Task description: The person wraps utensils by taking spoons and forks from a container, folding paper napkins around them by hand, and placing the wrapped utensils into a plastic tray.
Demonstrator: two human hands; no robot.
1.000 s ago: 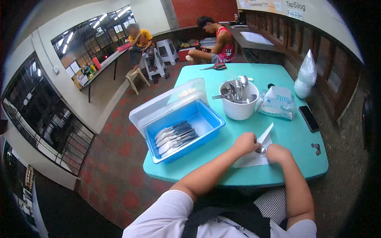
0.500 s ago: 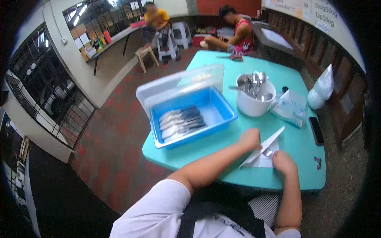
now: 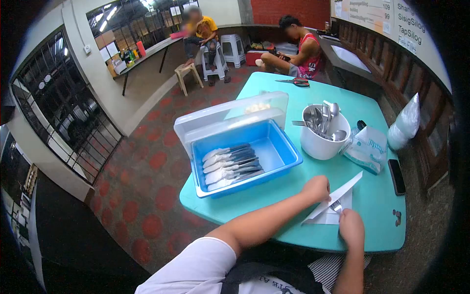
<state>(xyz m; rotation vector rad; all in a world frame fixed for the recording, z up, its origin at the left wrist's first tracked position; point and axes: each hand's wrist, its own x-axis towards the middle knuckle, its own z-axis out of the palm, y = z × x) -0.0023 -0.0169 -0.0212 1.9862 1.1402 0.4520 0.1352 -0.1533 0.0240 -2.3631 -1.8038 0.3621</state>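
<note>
A white paper napkin [image 3: 325,215] lies on the turquoise table, one side raised in a fold. My left hand [image 3: 317,189] pinches the upper edge of that fold. On the napkin, partly under the fold, the metal head of a fork [image 3: 336,206] shows. My right hand [image 3: 351,228] is closed around its lower end, which is hidden by the fingers. Left of my hands, a blue tray [image 3: 289,169] with a raised clear lid [image 3: 196,122] holds several napkin-wrapped cutlery bundles [image 3: 223,169]. A white bucket [image 3: 320,147] of loose spoons and forks [image 3: 320,117] stands beyond my hands.
A plastic napkin pack [image 3: 367,149], a phone [image 3: 397,177] and several coins [image 3: 397,218] are on the right of the table [image 3: 293,235]. Scissors [image 3: 296,82] lie at its far edge. Two people [image 3: 303,49] sit farther back, near stools [image 3: 188,78].
The whole view has shifted, so everything sits lower in the picture. Both hands stay at the napkin, and the fork's head shows more clearly beside my right hand.
</note>
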